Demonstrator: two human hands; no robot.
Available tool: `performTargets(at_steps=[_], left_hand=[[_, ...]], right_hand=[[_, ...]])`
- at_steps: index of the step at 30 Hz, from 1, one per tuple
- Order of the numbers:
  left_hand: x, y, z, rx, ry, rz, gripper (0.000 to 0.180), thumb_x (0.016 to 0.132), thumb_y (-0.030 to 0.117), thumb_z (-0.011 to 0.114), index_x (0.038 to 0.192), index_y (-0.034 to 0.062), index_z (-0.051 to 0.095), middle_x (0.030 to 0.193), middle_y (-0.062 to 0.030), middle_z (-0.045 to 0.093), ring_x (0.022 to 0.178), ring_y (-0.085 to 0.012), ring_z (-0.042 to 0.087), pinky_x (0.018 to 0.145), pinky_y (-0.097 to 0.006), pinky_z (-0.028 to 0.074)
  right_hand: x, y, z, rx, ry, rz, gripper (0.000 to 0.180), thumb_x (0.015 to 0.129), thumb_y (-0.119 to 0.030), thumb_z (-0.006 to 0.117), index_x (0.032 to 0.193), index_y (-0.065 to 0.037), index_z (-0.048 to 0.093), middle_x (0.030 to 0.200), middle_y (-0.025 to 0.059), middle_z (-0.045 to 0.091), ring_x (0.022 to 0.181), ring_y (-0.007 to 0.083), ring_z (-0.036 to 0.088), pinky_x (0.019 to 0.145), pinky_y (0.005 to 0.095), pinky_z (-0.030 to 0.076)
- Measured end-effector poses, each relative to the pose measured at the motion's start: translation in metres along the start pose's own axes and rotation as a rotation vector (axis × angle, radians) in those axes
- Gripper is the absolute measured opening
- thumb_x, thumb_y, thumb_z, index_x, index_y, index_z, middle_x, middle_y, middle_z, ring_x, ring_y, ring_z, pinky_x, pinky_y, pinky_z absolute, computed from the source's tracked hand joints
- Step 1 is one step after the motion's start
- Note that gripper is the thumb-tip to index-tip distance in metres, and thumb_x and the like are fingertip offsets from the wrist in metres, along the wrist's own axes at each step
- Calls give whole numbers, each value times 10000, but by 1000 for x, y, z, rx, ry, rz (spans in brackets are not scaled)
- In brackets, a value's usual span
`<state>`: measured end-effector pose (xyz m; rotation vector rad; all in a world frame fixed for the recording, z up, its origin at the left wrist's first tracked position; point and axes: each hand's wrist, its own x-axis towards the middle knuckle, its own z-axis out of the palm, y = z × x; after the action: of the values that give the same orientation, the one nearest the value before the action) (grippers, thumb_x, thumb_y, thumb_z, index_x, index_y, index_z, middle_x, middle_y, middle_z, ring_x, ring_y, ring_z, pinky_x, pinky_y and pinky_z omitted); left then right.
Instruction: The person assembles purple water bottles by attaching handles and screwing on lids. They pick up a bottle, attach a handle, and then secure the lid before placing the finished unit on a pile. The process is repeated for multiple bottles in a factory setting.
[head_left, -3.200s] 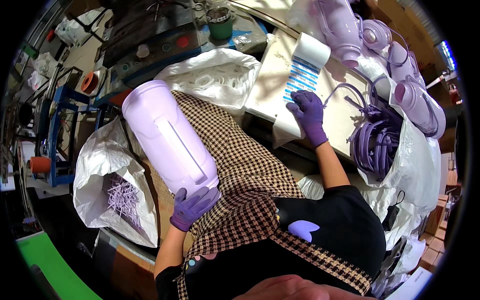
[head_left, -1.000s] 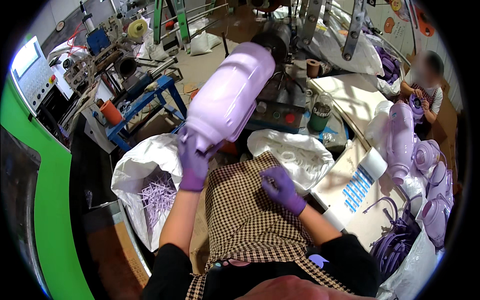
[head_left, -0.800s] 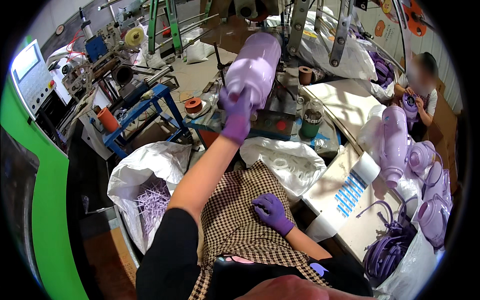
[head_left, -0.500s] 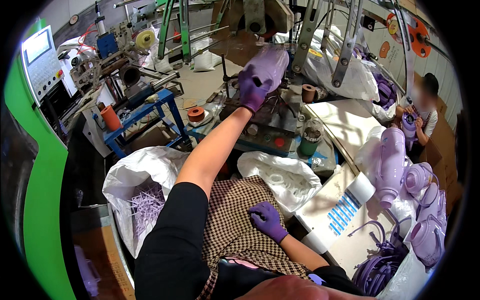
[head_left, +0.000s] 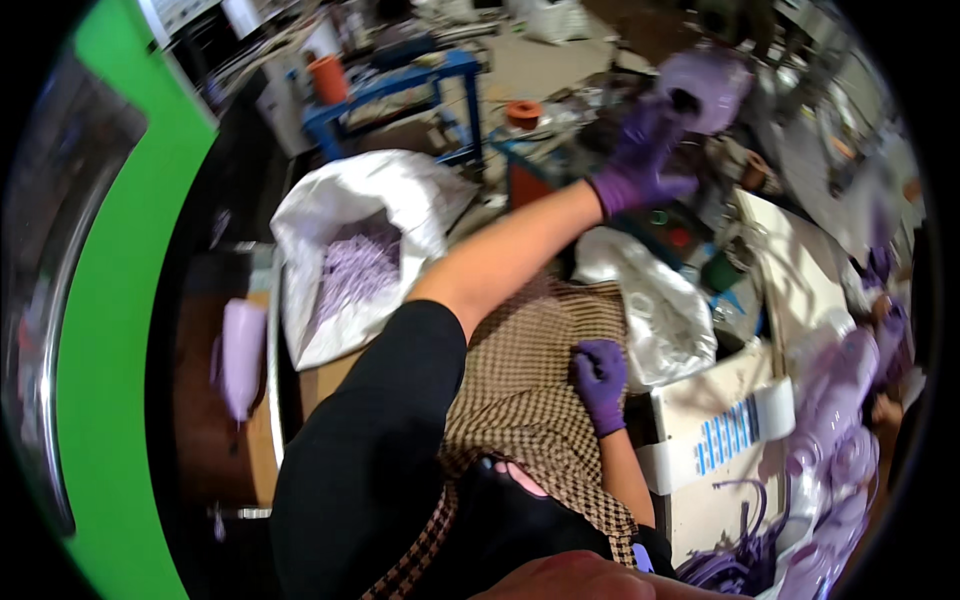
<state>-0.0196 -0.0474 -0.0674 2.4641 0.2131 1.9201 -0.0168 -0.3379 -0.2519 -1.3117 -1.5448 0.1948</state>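
Note:
My left hand (head_left: 645,165), in a purple glove, reaches forward with thumb and fingers spread. It is beside a glossy lavender plastic flask body (head_left: 712,92) mounted in the machine. Motion blur hides whether the fingertips touch it. A dark opening shows on the side of the flask body toward the hand. My right hand (head_left: 601,385), gloved alike, lies against the checked apron (head_left: 530,370) with its fingers curled in. No object shows in it.
At left, a white sack (head_left: 300,240) holds lavender plastic strips; another lavender piece (head_left: 242,355) lies in a carton beyond. A second white sack (head_left: 660,340) sits under the machine. Right of it are a white board (head_left: 690,500), purple straps (head_left: 740,560) and several lavender flasks (head_left: 835,390).
The view has swung left and down. My left hand, earlier against the flask body, now has its thumb spread and sits at its lower left. My right hand stays curled at the apron.

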Motion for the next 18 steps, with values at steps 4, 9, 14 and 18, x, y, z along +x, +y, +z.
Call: performTargets(at_steps=[4,9,14,18], left_hand=[[-145,66,-112,-85,-279,-206,581,833,368,792,1316,80,645,1390,-143,598,1321,-338,518,1131,-500,358],[-354,89,-330,123,-282,-989,318,920,166,724,1210,38,692,1178,-123,693,1123,-257,646,984,-360,502],[-487,123,-542,515,582,-1686,258,994,227,617,1085,1,703,942,-146,720,910,-231,687,823,-332,543],[-554,198,-678,1563,-101,-1982,287,1028,240,527,1050,45,736,1003,-182,722,916,-269,674,860,-381,530]], right_hand=[[-11,11,-6,-26,-22,86,170,841,-34,695,1006,-71,707,982,104,674,969,274,639,864,373,508],[-6,9,2,39,-58,62,178,848,-45,685,1024,-60,703,1008,113,668,975,282,632,885,374,500],[-8,8,3,-67,-36,81,191,854,-21,690,1045,-33,700,1010,108,684,967,290,625,913,384,486],[-8,11,13,-14,-114,68,207,858,-23,703,1065,-33,693,1039,120,671,967,295,622,894,387,496]])
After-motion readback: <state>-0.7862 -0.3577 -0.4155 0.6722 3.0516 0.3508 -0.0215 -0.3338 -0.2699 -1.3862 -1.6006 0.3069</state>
